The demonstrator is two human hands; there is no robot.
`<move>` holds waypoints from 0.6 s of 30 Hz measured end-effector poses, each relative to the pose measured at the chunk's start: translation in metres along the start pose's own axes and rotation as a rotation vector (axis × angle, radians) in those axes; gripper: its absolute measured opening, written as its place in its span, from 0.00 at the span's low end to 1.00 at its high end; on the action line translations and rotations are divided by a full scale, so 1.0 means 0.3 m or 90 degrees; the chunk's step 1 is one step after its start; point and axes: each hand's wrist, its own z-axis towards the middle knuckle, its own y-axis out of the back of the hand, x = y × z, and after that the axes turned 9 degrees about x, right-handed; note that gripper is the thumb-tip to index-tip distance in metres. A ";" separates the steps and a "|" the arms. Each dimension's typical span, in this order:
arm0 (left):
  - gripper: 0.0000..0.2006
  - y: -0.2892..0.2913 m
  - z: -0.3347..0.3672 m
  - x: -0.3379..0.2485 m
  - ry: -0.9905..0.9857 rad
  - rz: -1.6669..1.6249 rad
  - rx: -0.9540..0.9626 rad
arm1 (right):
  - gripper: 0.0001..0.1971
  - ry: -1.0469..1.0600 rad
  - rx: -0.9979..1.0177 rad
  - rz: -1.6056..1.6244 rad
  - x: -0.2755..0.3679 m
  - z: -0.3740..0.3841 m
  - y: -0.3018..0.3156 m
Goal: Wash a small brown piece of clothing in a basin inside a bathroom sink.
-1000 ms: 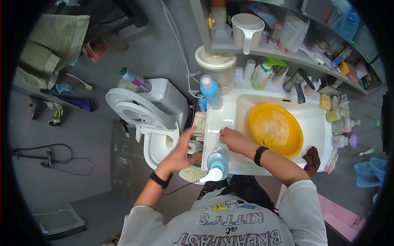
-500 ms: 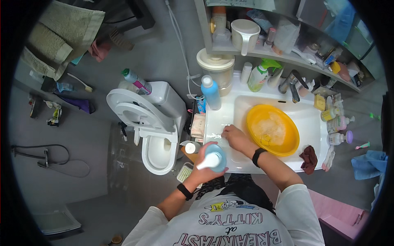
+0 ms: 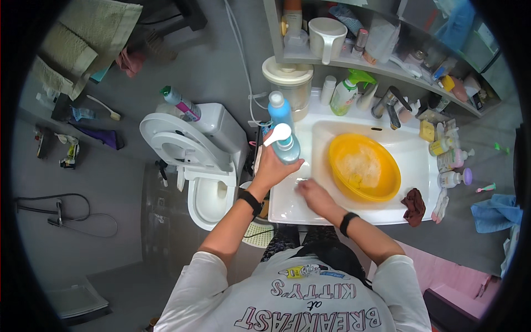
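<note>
My left hand [image 3: 271, 172] is wrapped round a clear blue pump bottle [image 3: 287, 153] with a white pump head, held over the left edge of the white sink [image 3: 287, 210]. My right hand [image 3: 316, 198] is curled closed, low over the sink's left ledge; its fingertips are slightly blurred and whatever they hold, if anything, is hidden. To its right, a yellow basin [image 3: 338, 180] with foamy water sits in the sink. Just behind the pump bottle stands a taller blue bottle [image 3: 280, 112], partly covered by it.
A brown cloth [image 3: 414, 207] hangs on the sink's front right rim. Behind the basin are a faucet [image 3: 391, 105] and a green-topped spray bottle [image 3: 344, 99], beneath a crowded shelf [image 3: 354, 65]. Several small bottles line the right side. An open toilet [image 3: 211, 203] stands left.
My left hand has carried the pump bottle forward, from in front of the sink's edge to beside the taller blue bottle. My right hand stays low by the ledge, shifted slightly nearer.
</note>
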 end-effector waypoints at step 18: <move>0.61 0.000 -0.312 0.163 0.161 -0.042 -0.041 | 0.17 0.181 0.150 0.008 0.037 -0.276 0.006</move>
